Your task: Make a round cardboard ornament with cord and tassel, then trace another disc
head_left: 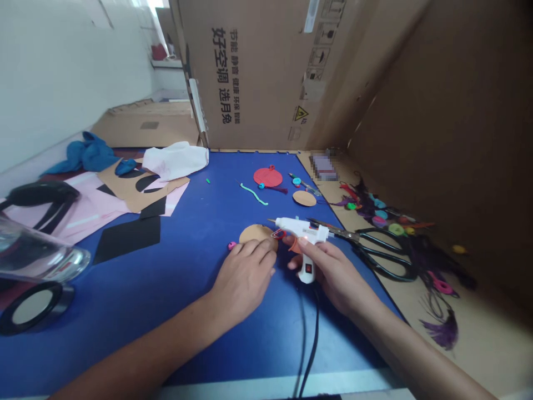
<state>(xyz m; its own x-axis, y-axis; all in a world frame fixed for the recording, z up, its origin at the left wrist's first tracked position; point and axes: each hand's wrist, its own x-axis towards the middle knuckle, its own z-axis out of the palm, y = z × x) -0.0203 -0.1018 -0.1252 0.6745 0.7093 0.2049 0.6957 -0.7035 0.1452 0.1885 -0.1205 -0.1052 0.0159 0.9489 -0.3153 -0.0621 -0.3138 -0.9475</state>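
Observation:
My right hand (333, 266) is wrapped around the handle of a white hot glue gun (308, 239), its nozzle pointing left and its orange trigger under my fingers. A black cord runs from the handle toward the front edge. My left hand (247, 272) is closed, its fingers bent over the near edge of a round tan cardboard disc (256, 230) on the blue table; the fingertips are partly hidden. Beside the disc sits a small pink bell (232, 245). A red loop (280, 234) shows at the disc's right, just beneath the glue gun.
Black scissors (385, 253) lie right of my right hand. Farther back are a red disc (267, 177), a green strip (254, 194) and a smaller tan disc (304, 198). Tape (35, 308) and a clear cup (45, 253) are at left. Cardboard walls (258, 78) enclose the back and right.

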